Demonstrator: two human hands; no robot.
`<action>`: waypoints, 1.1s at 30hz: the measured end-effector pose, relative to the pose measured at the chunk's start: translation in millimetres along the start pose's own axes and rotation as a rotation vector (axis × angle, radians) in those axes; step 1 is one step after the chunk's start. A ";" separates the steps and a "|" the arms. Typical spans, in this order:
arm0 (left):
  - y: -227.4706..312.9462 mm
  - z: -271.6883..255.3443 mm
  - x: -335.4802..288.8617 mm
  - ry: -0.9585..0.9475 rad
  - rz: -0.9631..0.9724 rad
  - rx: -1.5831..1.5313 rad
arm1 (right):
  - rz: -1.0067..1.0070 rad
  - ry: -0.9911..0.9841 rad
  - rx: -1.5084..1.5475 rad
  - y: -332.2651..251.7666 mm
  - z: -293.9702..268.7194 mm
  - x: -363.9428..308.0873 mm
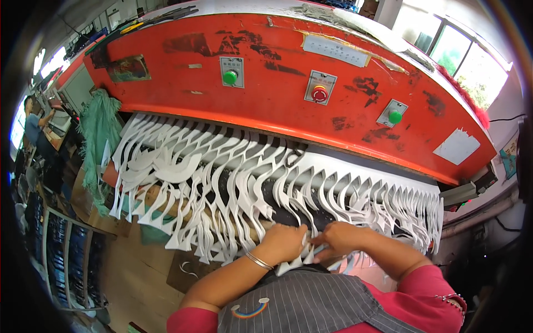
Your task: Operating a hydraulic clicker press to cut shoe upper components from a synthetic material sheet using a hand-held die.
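Observation:
A wide white die-cut sheet [327, 166] hangs out from under the red press, slit into many curved strips. My left hand [286, 242] is closed round the lower ends of some white strips, in front of my apron. Right beside it, my right hand [337, 240] pinches the neighbouring strip, its fingertips close to the left hand's. Pale strip ends [293, 265] stick out below both hands. Loose curved white pieces [180, 168] lie on the sheet at the left.
The red press [277, 89] spans the far side, with two green buttons [230, 77] and a red stop button [320, 93]. Green sacking [100, 144] hangs at the left, above a metal rack [66, 255]. Another person [34, 125] works at the far left.

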State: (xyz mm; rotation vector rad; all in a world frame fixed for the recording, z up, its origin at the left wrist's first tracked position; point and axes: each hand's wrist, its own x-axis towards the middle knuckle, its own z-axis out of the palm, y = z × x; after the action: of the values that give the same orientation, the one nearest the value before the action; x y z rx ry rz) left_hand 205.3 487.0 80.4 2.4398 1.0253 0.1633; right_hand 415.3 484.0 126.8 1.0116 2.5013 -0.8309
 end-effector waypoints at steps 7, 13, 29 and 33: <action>-22.2 -41.8 24.7 0.425 -0.066 -0.199 | -0.145 0.462 -0.154 23.4 -72.6 44.0; -68.0 24.4 41.1 0.422 -0.149 0.145 | -0.002 0.539 -0.822 57.8 -33.3 133.1; -5.5 9.7 -18.5 0.265 0.315 -0.875 | -0.081 0.905 0.867 -39.2 3.3 -6.3; 32.1 -12.1 -72.5 0.101 0.293 -1.161 | -0.216 0.793 0.698 -62.4 33.7 -35.4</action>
State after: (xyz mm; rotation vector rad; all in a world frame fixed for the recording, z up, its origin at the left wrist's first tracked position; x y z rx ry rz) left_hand 170.8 421.7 111.8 1.4756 0.3733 0.7463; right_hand 398.1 408.1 142.3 1.5365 3.0655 -1.7272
